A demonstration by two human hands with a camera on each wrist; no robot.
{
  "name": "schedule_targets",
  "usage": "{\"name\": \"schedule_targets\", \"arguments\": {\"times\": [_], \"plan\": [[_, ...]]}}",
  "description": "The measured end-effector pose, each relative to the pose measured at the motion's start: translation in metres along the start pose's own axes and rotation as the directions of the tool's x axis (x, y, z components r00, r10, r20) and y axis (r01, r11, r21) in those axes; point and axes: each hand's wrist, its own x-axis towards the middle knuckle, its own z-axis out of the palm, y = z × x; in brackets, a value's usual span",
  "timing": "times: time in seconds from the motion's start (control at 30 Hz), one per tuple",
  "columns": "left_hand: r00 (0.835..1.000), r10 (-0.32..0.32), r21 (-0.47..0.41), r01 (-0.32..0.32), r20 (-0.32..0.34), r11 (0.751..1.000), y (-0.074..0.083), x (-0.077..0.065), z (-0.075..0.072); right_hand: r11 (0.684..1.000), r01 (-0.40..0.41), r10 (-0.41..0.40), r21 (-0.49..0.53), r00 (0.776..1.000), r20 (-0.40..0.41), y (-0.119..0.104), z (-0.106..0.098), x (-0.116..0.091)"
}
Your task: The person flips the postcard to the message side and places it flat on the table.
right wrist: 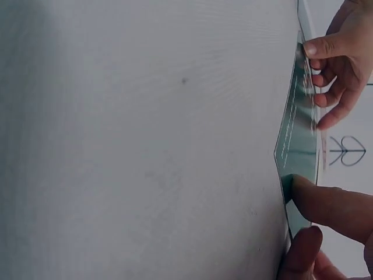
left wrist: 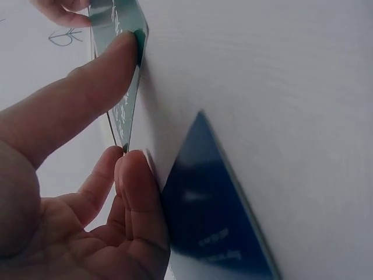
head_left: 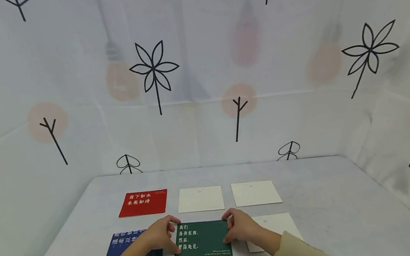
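A green card (head_left: pixel 203 240) with white Chinese lettering is held by both hands at the front middle of the table. On its left side, my left hand (head_left: pixel 161 235) grips it, with the thumb (left wrist: pixel 119 55) on its face near the lower corner and the fingers by the upper corner. The right hand (head_left: pixel 241 230) holds the opposite side in the same way, its thumb (right wrist: pixel 309 198) on the card. Whether the card touches the table I cannot tell. Partly behind the left hand and forearm lies a blue card (head_left: pixel 121 244); a white card (head_left: pixel 277 222) lies partly behind the right hand.
In the back row lie a red card (head_left: pixel 143 203) with white lettering and two white cards, one in the middle (head_left: pixel 200 199) and one to the right (head_left: pixel 256 193). A white cloth backdrop with drawn plants (head_left: pixel 196 124) rises behind the white table (head_left: pixel 339 214).
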Motion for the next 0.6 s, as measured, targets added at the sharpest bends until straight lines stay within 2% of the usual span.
{"name": "schedule_targets", "arguments": {"times": [0.17, 0.43, 0.6], "plan": [[1.0, 0.012, -0.026, -0.012, -0.004, 1.0, 0.002, -0.003, -0.003, 1.0, 0.011, -0.011, 0.002, 1.0, -0.023, -0.001, 0.002, 0.001], [0.997, 0.067, -0.043, -0.069, -0.045, 0.997, 0.005, -0.011, -0.003, 0.999, 0.036, -0.036, 0.019, 0.998, -0.042, 0.001, 0.001, 0.002], [0.996, 0.042, -0.117, -0.051, -0.077, 0.992, 0.002, -0.012, -0.001, 0.999, 0.045, -0.047, -0.019, 0.996, -0.073, 0.003, -0.001, 0.001]]}}
